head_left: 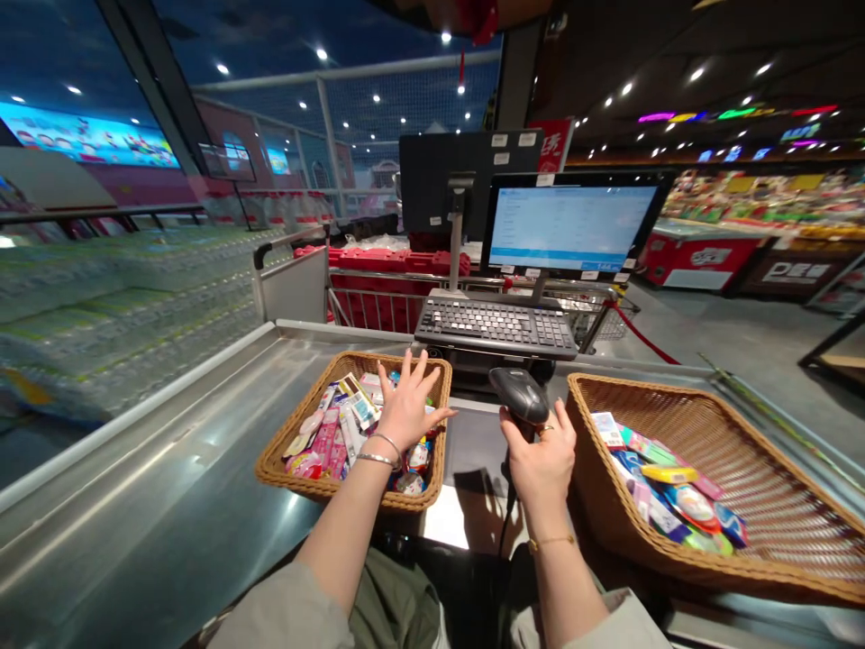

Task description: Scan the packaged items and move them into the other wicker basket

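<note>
My left hand (409,401) is spread open over a wicker basket (287,451) full of small colourful packets (331,433). Nothing is visible in its fingers, and the packets directly beneath it are hidden. In my right hand (544,455) is a black barcode scanner (517,392), gripped by its handle with the head pointing up and away from me. A cable hangs below the scanner. Right of that hand stands a larger wicker basket (763,442), with several small packets (676,491) gathered at its left end.
Both baskets rest on a metal checkout counter (203,451) with a raised rim. Behind them are a black keyboard (500,324) and a lit monitor (571,225). A shopping cart (378,297) with red items stands beyond. Stacked bottle packs (114,306) line the left side.
</note>
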`<act>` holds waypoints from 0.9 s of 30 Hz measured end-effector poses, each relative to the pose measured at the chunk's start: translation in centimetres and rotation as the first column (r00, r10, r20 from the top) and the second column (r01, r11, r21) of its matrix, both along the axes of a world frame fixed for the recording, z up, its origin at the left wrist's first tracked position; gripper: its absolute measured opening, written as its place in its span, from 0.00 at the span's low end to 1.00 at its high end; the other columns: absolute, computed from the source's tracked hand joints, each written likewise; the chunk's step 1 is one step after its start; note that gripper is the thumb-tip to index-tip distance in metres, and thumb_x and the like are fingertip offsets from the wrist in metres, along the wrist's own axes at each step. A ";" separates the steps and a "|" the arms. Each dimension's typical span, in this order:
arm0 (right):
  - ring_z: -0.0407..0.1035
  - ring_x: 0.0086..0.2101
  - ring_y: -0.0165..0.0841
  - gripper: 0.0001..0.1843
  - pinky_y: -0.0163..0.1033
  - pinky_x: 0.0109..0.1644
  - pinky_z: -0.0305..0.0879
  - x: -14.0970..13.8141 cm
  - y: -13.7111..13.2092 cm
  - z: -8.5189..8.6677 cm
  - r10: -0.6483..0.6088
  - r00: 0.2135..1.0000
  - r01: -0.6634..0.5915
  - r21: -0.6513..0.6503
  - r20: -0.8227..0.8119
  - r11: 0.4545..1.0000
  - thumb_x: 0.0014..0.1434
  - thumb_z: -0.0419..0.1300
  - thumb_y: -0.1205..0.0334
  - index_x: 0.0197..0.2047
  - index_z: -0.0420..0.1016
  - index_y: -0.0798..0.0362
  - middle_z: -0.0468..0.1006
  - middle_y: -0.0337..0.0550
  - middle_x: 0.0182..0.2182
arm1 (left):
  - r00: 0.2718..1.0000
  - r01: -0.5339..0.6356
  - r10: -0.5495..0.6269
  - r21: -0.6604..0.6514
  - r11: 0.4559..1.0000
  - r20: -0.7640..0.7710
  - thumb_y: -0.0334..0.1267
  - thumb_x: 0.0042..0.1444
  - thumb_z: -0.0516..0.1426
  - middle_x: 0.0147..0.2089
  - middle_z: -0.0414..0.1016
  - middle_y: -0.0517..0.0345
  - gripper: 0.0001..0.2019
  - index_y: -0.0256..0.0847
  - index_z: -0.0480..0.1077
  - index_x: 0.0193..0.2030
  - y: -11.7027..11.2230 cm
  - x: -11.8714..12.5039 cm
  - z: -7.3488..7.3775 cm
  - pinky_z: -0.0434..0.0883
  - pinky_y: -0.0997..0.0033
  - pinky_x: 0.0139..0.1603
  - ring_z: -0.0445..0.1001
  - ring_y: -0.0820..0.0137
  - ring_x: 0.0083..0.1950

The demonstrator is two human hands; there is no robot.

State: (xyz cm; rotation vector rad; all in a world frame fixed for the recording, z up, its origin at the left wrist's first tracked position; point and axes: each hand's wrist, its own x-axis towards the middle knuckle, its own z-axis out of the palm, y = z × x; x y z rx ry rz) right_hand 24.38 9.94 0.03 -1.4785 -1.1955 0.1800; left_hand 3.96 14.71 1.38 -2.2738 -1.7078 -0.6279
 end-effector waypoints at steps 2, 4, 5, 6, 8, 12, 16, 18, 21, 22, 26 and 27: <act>0.55 0.63 0.48 0.22 0.55 0.62 0.54 -0.6 0.2 -0.1 0.016 1.000 -0.016 -0.005 -0.006 1.000 0.50 0.62 0.46 0.41 0.78 0.54 0.75 0.56 0.52 | 1.000 -0.030 0.030 -0.026 0.999 -0.009 0.57 0.56 0.56 0.74 0.49 0.48 0.32 0.46 0.63 0.65 -0.1 -1.4 -0.1 0.31 0.23 0.65 0.41 0.47 0.74; 0.55 0.63 0.48 0.21 0.55 0.63 0.53 -1.1 0.3 -0.2 0.038 0.999 -0.038 -0.004 -0.004 0.999 0.50 0.61 0.46 0.40 0.79 0.54 0.76 0.55 0.50 | 0.998 -0.060 0.059 -0.052 0.997 -0.021 0.57 0.55 0.57 0.74 0.48 0.48 0.32 0.47 0.62 0.65 -0.3 -2.7 -0.3 0.31 0.23 0.65 0.41 0.46 0.74; 0.55 0.63 0.48 0.21 0.55 0.63 0.53 -1.3 0.4 -0.3 0.050 0.999 -0.050 -0.005 0.000 0.999 0.50 0.61 0.46 0.39 0.79 0.53 0.77 0.54 0.49 | 0.997 -0.072 0.071 -0.063 0.995 -0.029 0.57 0.55 0.58 0.74 0.48 0.48 0.33 0.47 0.62 0.65 -0.4 -3.4 -0.4 0.31 0.23 0.65 0.41 0.46 0.74; 0.55 0.63 0.48 0.21 0.55 0.63 0.53 -1.6 0.4 -0.3 0.060 0.998 -0.060 -0.005 0.004 0.998 0.50 0.61 0.46 0.39 0.79 0.53 0.77 0.54 0.49 | 0.996 -0.085 0.082 -0.072 0.994 -0.037 0.57 0.54 0.58 0.74 0.48 0.48 0.33 0.48 0.63 0.65 -0.6 -4.0 -0.5 0.31 0.23 0.65 0.41 0.46 0.74; 0.56 0.62 0.48 0.20 0.56 0.63 0.53 -2.0 0.4 -0.3 0.074 0.997 -0.074 -0.008 0.007 0.997 0.50 0.61 0.46 0.39 0.79 0.53 0.77 0.53 0.49 | 0.993 -0.107 0.103 -0.090 0.990 -0.052 0.57 0.53 0.59 0.74 0.49 0.49 0.33 0.49 0.63 0.64 -0.8 -5.2 -0.7 0.31 0.23 0.65 0.41 0.45 0.74; 0.56 0.62 0.48 0.20 0.57 0.63 0.53 -2.7 0.3 -0.3 0.097 0.995 -0.096 -0.017 0.018 0.995 0.50 0.61 0.46 0.40 0.79 0.52 0.76 0.53 0.51 | 0.988 -0.146 0.138 -0.146 0.978 -0.063 0.55 0.55 0.59 0.74 0.48 0.49 0.31 0.53 0.62 0.64 -1.3 -7.4 -1.1 0.31 0.22 0.64 0.40 0.45 0.74; 0.55 0.63 0.47 0.20 0.56 0.63 0.54 -2.8 0.2 -0.3 0.120 0.992 -0.119 -0.018 0.040 0.993 0.51 0.61 0.46 0.41 0.79 0.51 0.78 0.51 0.49 | 0.985 -0.166 0.153 -0.197 0.966 -0.078 0.54 0.54 0.60 0.74 0.47 0.50 0.30 0.58 0.63 0.64 -1.7 -9.7 -1.6 0.31 0.20 0.62 0.39 0.43 0.74; 0.55 0.63 0.47 0.19 0.55 0.63 0.54 -2.8 0.2 -0.4 0.130 0.990 -0.129 -0.030 0.049 0.991 0.51 0.61 0.46 0.40 0.80 0.51 0.78 0.50 0.49 | 0.984 -0.170 0.154 -0.227 0.959 -0.084 0.54 0.54 0.60 0.74 0.47 0.51 0.29 0.60 0.63 0.63 -1.9 -10.9 -1.7 0.31 0.19 0.61 0.39 0.42 0.74; 0.55 0.63 0.47 0.20 0.56 0.63 0.54 -2.9 0.2 -0.4 0.139 0.989 -0.136 -0.041 0.057 0.990 0.51 0.61 0.46 0.41 0.80 0.51 0.78 0.50 0.49 | 0.983 -0.182 0.163 -0.292 0.939 -0.088 0.52 0.54 0.60 0.74 0.46 0.50 0.27 0.61 0.65 0.62 -2.2 -12.7 -1.6 0.31 0.17 0.58 0.37 0.40 0.74; 0.55 0.63 0.47 0.20 0.56 0.63 0.54 -3.0 0.2 -0.3 0.142 0.988 -0.140 -0.037 0.061 0.990 0.51 0.61 0.46 0.41 0.80 0.51 0.78 0.50 0.49 | 0.982 -0.185 0.164 -0.311 0.932 -0.094 0.51 0.55 0.61 0.74 0.47 0.50 0.26 0.61 0.65 0.61 -2.3 -13.2 -1.5 0.31 0.17 0.58 0.36 0.40 0.74; 0.54 0.63 0.48 0.20 0.56 0.63 0.54 -3.3 0.1 -0.3 0.164 0.982 -0.161 -0.036 0.099 0.986 0.53 0.60 0.47 0.42 0.80 0.52 0.78 0.51 0.49 | 0.983 -0.154 0.107 -0.368 0.917 -0.146 0.46 0.53 0.62 0.74 0.46 0.53 0.23 0.63 0.69 0.58 -2.4 -15.1 -1.3 0.28 0.17 0.58 0.36 0.41 0.74; 0.54 0.63 0.48 0.20 0.57 0.63 0.53 -3.3 0.1 -0.3 0.166 0.980 -0.163 -0.041 0.107 0.986 0.53 0.60 0.47 0.41 0.80 0.52 0.78 0.50 0.49 | 0.983 -0.144 0.088 -0.382 0.913 -0.160 0.45 0.53 0.63 0.74 0.46 0.54 0.23 0.64 0.70 0.56 -2.4 -15.5 -1.3 0.27 0.18 0.58 0.36 0.42 0.74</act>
